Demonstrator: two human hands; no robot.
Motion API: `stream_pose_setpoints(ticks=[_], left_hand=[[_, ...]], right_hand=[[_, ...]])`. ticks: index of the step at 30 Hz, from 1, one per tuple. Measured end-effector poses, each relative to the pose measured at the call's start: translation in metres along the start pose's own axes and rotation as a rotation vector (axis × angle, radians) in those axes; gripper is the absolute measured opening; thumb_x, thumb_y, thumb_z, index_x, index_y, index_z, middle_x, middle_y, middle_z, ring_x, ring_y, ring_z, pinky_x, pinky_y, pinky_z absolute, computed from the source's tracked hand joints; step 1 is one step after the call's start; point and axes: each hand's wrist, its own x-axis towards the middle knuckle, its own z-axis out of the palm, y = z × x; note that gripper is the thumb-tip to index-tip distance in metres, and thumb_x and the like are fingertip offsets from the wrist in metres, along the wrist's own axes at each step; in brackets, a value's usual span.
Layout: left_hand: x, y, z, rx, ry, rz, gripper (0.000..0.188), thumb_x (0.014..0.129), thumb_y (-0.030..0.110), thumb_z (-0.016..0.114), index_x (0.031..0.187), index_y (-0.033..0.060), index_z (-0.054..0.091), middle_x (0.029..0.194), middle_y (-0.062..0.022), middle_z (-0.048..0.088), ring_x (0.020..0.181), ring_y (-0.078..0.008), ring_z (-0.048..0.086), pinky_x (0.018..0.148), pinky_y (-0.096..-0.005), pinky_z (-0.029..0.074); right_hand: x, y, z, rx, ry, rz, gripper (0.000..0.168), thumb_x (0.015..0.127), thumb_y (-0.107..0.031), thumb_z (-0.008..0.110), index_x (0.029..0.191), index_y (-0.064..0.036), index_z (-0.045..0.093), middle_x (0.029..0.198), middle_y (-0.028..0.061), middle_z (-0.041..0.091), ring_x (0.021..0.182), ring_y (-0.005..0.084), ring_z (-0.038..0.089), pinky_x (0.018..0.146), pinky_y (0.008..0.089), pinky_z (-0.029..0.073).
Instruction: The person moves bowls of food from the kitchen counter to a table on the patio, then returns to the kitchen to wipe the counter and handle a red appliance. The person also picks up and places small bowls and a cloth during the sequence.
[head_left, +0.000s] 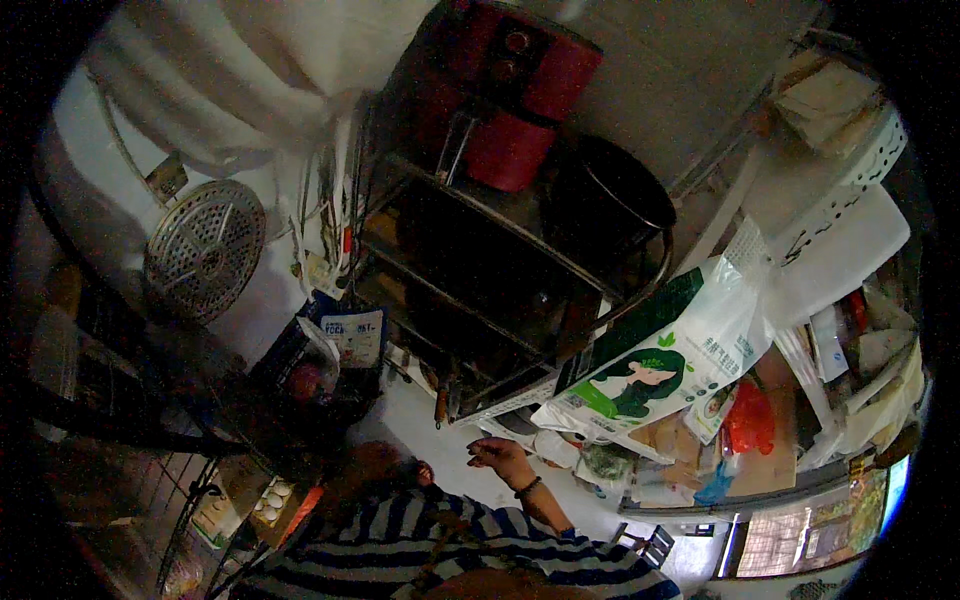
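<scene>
My right hand (501, 459), with a dark bracelet at the wrist, is raised in front of my striped shirt (465, 517). Its fingers are loosely bent, and nothing shows in them. My left hand cannot be made out. Beyond the right hand stands a dark metal shelf rack (517, 217), its inside mostly lost in shadow. A red air fryer (517, 142) and a black pot (600, 195) sit on top of it. Against the rack's right side hangs a white and green printed plastic bag (675, 360), close to the hand. A dark blue bag (352, 315) with a printed panel hangs on the left.
On the left wall hangs a round perforated metal steamer plate (206, 251). Eggs (274, 502) lie in a box at lower left, beside a wire rack (169, 510). At right are a white plastic container (847, 255), a red plastic bag (750, 420) and other crowded items.
</scene>
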Motion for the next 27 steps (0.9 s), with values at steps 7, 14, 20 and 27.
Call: stream_pose_setpoints(ticks=[7,14,20,27], left_hand=[[0.037,0.008,0.008,-0.035,-0.034,0.060,0.029,0.086,0.027,0.062,0.098,0.0007,0.060,0.083,-0.0099,0.063,0.072,-0.0186,0.063,0.064,-0.0356,0.052],[0.081,0.067,0.005,-0.077,-0.121,0.155,0.028,0.087,0.024,0.060,0.098,-0.0016,0.059,0.081,-0.0110,0.063,0.072,-0.0191,0.063,0.066,-0.0366,0.053],[0.139,0.076,0.001,-0.342,0.059,0.203,0.023,0.087,0.016,0.061,0.099,-0.0026,0.058,0.083,-0.0120,0.063,0.068,-0.0159,0.062,0.060,-0.0317,0.053],[0.153,0.073,-0.007,-0.481,0.063,0.206,0.018,0.086,0.010,0.061,0.100,-0.0022,0.058,0.079,-0.0099,0.062,0.063,-0.0148,0.060,0.055,-0.0313,0.051]], right_hand=[[0.001,-0.009,-0.011,0.111,0.047,0.012,0.021,0.088,-0.011,0.058,0.102,0.005,0.061,0.090,0.0115,0.065,0.079,0.0199,0.066,0.069,0.0280,0.054],[0.005,0.002,-0.010,0.012,0.085,0.109,0.021,0.088,-0.010,0.058,0.102,0.005,0.062,0.090,0.0118,0.065,0.078,0.0200,0.066,0.069,0.0276,0.054],[0.016,-0.012,0.009,0.077,0.087,0.031,0.021,0.088,-0.011,0.058,0.103,0.004,0.062,0.089,0.0116,0.066,0.078,0.0196,0.066,0.069,0.0279,0.054],[0.014,-0.012,0.011,0.010,0.098,0.123,0.020,0.088,-0.010,0.058,0.102,0.003,0.061,0.098,0.0107,0.065,0.086,0.0201,0.066,0.073,0.0300,0.055]])
